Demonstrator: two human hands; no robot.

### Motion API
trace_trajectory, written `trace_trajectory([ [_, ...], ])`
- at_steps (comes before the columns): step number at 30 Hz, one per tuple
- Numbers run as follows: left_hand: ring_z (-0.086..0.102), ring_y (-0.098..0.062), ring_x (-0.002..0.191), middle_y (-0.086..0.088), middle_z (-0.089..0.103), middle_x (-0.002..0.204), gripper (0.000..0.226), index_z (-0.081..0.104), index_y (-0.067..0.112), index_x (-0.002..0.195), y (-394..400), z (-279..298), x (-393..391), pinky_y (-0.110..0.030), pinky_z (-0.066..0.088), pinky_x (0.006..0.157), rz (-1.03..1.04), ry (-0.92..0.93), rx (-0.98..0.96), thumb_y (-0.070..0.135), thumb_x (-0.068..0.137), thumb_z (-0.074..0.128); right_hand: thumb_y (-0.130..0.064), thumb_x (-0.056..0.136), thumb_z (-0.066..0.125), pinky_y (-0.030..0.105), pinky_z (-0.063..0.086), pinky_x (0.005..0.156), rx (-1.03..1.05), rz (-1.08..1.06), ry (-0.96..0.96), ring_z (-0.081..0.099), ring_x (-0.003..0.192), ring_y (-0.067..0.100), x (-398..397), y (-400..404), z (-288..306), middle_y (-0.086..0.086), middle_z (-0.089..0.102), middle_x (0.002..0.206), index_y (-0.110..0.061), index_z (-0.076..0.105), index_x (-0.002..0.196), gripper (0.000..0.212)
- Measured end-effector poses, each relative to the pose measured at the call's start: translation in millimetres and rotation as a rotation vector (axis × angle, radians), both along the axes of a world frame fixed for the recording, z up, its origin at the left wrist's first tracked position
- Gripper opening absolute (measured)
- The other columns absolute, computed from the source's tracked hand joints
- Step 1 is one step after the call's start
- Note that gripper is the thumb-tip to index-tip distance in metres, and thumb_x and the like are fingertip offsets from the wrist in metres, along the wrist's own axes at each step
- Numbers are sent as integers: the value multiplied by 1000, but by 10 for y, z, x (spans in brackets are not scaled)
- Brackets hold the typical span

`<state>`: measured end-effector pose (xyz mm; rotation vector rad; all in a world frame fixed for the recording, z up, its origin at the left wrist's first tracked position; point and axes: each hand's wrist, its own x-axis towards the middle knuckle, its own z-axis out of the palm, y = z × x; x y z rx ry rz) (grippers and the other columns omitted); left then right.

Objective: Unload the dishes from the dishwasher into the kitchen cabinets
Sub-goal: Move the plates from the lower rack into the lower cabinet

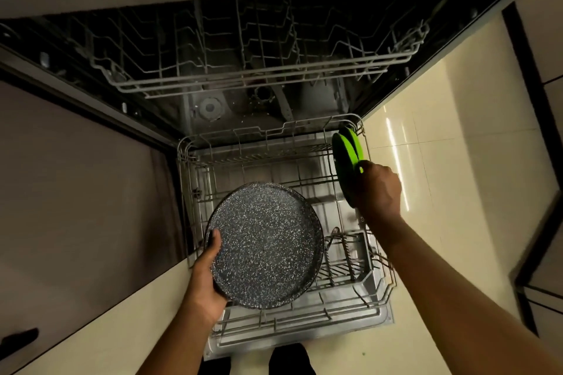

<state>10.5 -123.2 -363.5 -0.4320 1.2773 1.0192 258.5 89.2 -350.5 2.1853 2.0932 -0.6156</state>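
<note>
A round dark speckled plate (265,245) is held flat over the pulled-out lower rack (304,323) of the open dishwasher. My left hand (207,277) grips its near-left rim, thumb on top. At the rack's right side, my right hand (379,189) is closed around two green plates (345,151) held on edge, one behind the other. The lower rack under both hands looks bare of other dishes.
The upper rack (262,70) is partly slid out above, with no dishes visible in it. A grey cutlery basket (350,256) sits in the lower rack's right part. Dark cabinet fronts (76,192) stand on the left, glossy cream floor tiles (451,137) on the right.
</note>
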Motion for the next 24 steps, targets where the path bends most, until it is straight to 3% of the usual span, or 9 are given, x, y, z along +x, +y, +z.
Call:
trace_trajectory([
  [3,62,-41,115,-13,67,126,65,58,21,133,32,48,21,-66,46,95,-8,9,-18,59,81,69,-11,88,65,22,49,64,196,-10,170,66,63,25,209,-216,474,7,74,78,-10,73,106,20],
  [6,62,-41,116,-13,65,129,73,58,21,133,89,68,18,-66,45,97,-24,20,-18,61,74,74,-10,88,63,6,41,59,286,-226,418,63,62,-1,262,-388,942,-7,68,70,-14,75,99,17],
  [8,62,-39,115,-13,66,127,68,59,20,133,133,67,24,-64,47,96,-36,34,-8,60,79,70,-10,91,61,13,49,60,331,-358,537,60,58,0,250,-538,1115,-9,63,63,-14,74,90,13],
  [10,63,-38,114,-13,68,124,63,60,18,131,174,67,43,-61,48,96,-48,42,-8,58,82,66,-8,92,61,38,60,63,304,-453,675,65,60,11,232,-719,1121,-4,66,65,-19,74,89,17],
  [11,64,-38,114,-13,68,123,62,61,17,130,196,73,54,-60,47,97,-48,35,-3,57,83,65,-6,91,61,44,61,63,253,-493,745,69,65,21,212,-805,1086,-2,70,70,-24,74,92,22],
  [13,64,-37,114,-13,68,124,58,63,17,128,235,89,69,-59,45,101,-44,20,13,55,85,64,0,91,62,41,62,62,99,-590,878,73,74,27,146,-953,957,-3,75,80,-29,72,92,30],
  [16,63,-37,115,-14,68,122,51,66,18,125,281,127,89,-58,42,104,-53,-3,34,53,88,60,3,90,63,38,62,62,-177,-663,986,73,82,27,9,-1123,731,3,75,96,-24,72,92,28],
  [21,64,-39,112,-18,69,118,47,71,15,116,270,109,98,-57,44,102,-66,-2,21,50,87,58,-7,83,77,45,62,64,-318,-597,916,75,76,25,-119,-1245,443,5,77,91,-13,77,98,17],
  [24,64,-38,111,-18,69,119,45,75,16,111,244,89,73,-57,45,101,-65,-2,27,50,88,56,-24,78,83,33,60,61,-179,-262,626,71,67,11,-101,-1200,417,-10,74,77,-23,78,102,25],
])
